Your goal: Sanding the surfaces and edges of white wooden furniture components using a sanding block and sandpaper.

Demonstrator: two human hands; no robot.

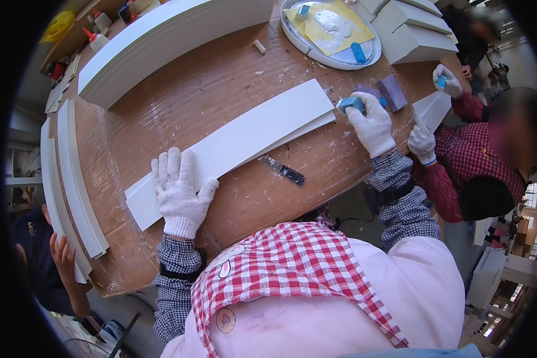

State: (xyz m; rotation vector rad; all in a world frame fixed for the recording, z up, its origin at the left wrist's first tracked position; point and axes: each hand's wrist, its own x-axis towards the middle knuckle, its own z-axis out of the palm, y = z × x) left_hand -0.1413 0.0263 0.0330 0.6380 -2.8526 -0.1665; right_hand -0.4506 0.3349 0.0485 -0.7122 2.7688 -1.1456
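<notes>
Two long white boards lie one over the other on the table, the upper white board [262, 125] slightly askew on the lower one. My left hand [181, 188], in a white knit glove, rests flat with its fingers stretched out at the boards' left end. My right hand [373, 125], gloved too, is closed around a small blue block [351, 105] just off the boards' right end. White residue shows on the block's tip. A flat blade tool [283, 170] with a dark end lies on the table, beside the boards' near edge.
A round white tray [287, 39] at the back holds yellow paper, white paste and blue blocks. Stacks of white boards [161, 51] stand at the back left, with more boards [80, 185] along the left edge. Co-workers' hands [422, 140] are at the right and left. Bottles [96, 40] stand far left.
</notes>
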